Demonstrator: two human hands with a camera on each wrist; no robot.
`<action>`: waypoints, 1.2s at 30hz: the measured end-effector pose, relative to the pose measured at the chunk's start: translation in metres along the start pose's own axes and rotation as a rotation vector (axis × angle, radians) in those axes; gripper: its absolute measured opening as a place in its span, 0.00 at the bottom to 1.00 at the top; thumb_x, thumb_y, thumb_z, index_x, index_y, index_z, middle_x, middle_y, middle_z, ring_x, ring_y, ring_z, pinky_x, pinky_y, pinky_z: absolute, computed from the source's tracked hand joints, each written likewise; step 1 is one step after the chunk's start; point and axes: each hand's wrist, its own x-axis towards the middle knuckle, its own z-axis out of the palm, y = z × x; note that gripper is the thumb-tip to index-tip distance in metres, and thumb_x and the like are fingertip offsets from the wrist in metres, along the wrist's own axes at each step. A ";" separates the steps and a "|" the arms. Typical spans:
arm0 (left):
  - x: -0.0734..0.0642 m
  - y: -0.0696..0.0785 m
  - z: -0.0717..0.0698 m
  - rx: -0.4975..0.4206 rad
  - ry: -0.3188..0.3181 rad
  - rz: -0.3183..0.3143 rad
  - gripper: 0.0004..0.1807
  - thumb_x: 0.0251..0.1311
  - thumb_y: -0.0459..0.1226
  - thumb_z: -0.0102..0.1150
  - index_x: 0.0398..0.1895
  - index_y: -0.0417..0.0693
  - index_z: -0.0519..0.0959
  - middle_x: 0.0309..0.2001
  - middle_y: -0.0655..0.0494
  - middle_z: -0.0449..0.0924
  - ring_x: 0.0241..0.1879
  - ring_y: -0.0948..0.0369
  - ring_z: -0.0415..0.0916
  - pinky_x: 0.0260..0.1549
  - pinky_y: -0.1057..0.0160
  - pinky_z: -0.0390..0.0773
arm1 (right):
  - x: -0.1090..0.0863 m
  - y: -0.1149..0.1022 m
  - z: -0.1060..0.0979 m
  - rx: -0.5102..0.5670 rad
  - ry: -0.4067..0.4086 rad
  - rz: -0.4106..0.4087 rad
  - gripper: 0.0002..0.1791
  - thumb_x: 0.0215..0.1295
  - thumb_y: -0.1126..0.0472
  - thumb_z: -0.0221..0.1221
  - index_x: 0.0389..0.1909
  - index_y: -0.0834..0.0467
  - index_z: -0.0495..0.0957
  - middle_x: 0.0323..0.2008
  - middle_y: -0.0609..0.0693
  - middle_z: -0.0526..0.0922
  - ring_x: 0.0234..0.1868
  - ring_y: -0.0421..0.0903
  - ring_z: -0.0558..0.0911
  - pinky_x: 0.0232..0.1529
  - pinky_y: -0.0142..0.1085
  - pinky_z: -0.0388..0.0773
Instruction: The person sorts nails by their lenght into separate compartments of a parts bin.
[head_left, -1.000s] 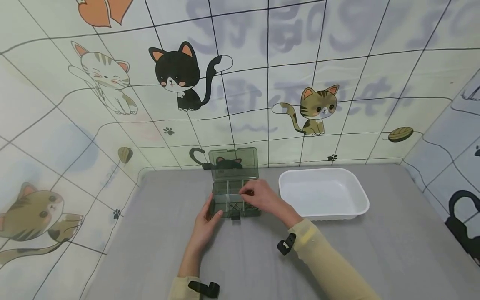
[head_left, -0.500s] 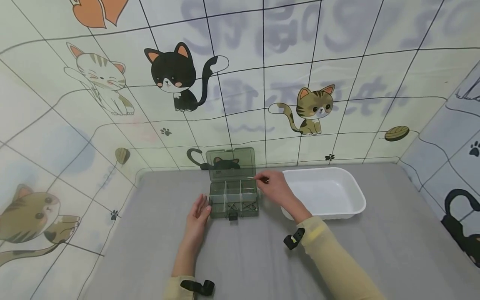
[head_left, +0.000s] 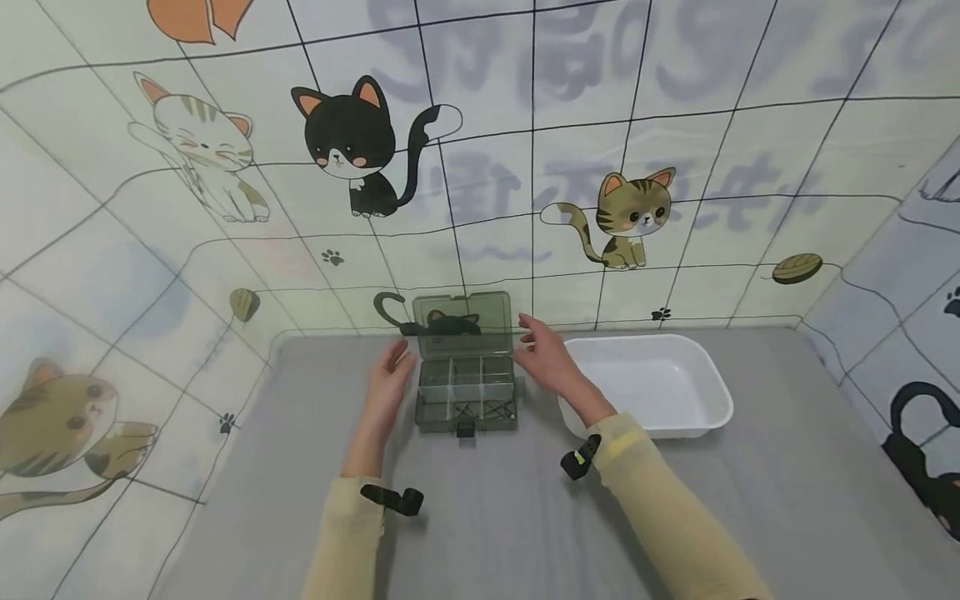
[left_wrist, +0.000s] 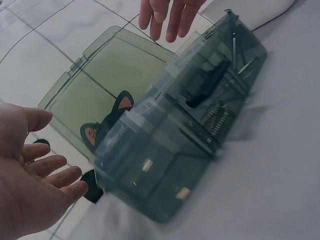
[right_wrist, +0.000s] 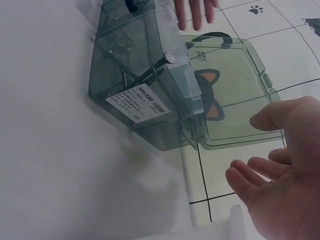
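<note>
A clear green compartment box (head_left: 433, 413) stands on the grey cloth with its hinged lid (head_left: 495, 318) raised at the back. Several metal screws and nail-like pieces (head_left: 500, 410) lie in the front middle and front right compartments; the left wrist view shows a threaded screw (left_wrist: 216, 120) through the wall. My left hand (head_left: 386, 390) hovers at the left of the lid, fingers spread and apart from it. On the opposite side my right hand (head_left: 550, 364) is near the lid's right edge, thumb and fingers parted, holding nothing. A printed label (right_wrist: 138, 103) sits on the box's side.
A white plastic tray (head_left: 652, 429) stands to the right of the box, partly behind my right wrist. Behind the box rises a wall cloth (head_left: 510, 275) with printed cats and grid lines. Grey cloth (head_left: 480, 517) extends in front.
My right hand has left the compartments, moved right and spread its fingers beside the lid. My left hand has let go of the box's left side and moved up toward the lid.
</note>
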 end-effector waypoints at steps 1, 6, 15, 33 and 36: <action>0.004 0.004 0.002 0.016 -0.009 0.004 0.34 0.77 0.39 0.52 0.81 0.43 0.56 0.79 0.46 0.56 0.77 0.48 0.56 0.73 0.48 0.59 | 0.001 0.000 0.001 0.008 -0.004 0.009 0.40 0.69 0.66 0.55 0.80 0.65 0.52 0.75 0.63 0.63 0.66 0.64 0.73 0.63 0.55 0.74; 0.022 0.014 0.009 0.090 -0.031 0.004 0.36 0.77 0.40 0.52 0.82 0.46 0.52 0.80 0.46 0.53 0.77 0.48 0.56 0.72 0.47 0.61 | 0.007 -0.003 0.004 0.009 -0.019 0.015 0.43 0.70 0.65 0.55 0.82 0.62 0.47 0.77 0.62 0.60 0.71 0.62 0.69 0.65 0.55 0.72; 0.031 0.019 0.014 0.131 -0.067 0.017 0.42 0.76 0.43 0.55 0.84 0.52 0.45 0.82 0.48 0.47 0.78 0.46 0.50 0.73 0.45 0.59 | 0.013 -0.017 0.010 0.055 -0.023 -0.012 0.47 0.71 0.62 0.56 0.83 0.57 0.40 0.79 0.60 0.56 0.73 0.60 0.65 0.65 0.57 0.71; 0.019 0.017 0.017 0.077 -0.072 0.110 0.51 0.67 0.46 0.66 0.85 0.56 0.44 0.78 0.40 0.50 0.77 0.41 0.51 0.73 0.46 0.59 | 0.003 -0.022 0.011 0.173 0.030 -0.106 0.46 0.66 0.67 0.59 0.82 0.61 0.46 0.74 0.64 0.60 0.72 0.62 0.65 0.65 0.55 0.73; 0.018 0.016 0.016 0.055 -0.071 0.109 0.46 0.71 0.48 0.61 0.83 0.51 0.47 0.78 0.40 0.51 0.77 0.41 0.51 0.72 0.44 0.60 | -0.001 -0.022 0.012 0.192 0.041 -0.130 0.44 0.68 0.66 0.59 0.80 0.63 0.49 0.73 0.65 0.61 0.72 0.62 0.65 0.65 0.55 0.73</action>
